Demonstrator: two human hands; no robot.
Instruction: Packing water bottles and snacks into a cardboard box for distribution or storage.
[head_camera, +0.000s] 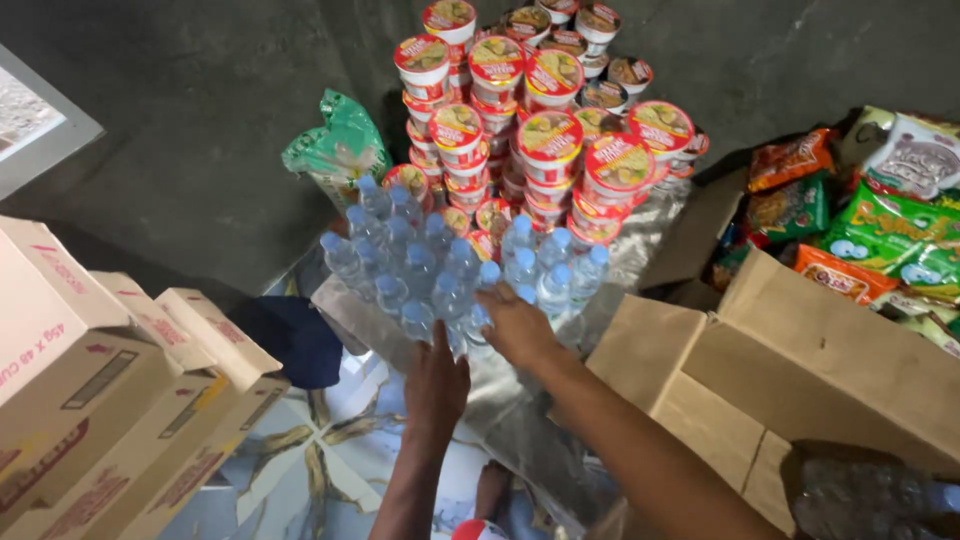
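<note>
Two hands: I see both of mine reaching forward to the water bottles, at the middle of the view.
Far left: brown cardboard boxes (110, 400) are stacked, their flaps partly open.
Left hand (437, 385): it lies flat against the near side of the bottle group, fingers stretched up and together; it closes around nothing, it only presses on the bottles.
Water bottles (440, 270): many small clear bottles with blue caps stand upright in a tight cluster on a shiny silver sheet (520, 400) on the floor.
Right hand (515, 325): it rests on the bottles at the right part of the cluster; I cannot tell if the fingers hold one.
Behind the bottles: red and white noodle cups (545, 110) stand in tall stacks, with a green packet (340, 145) to their left.
Right side: an open cardboard box (800, 350) is near my right arm, and colourful snack bags (860, 220) lie behind it.
</note>
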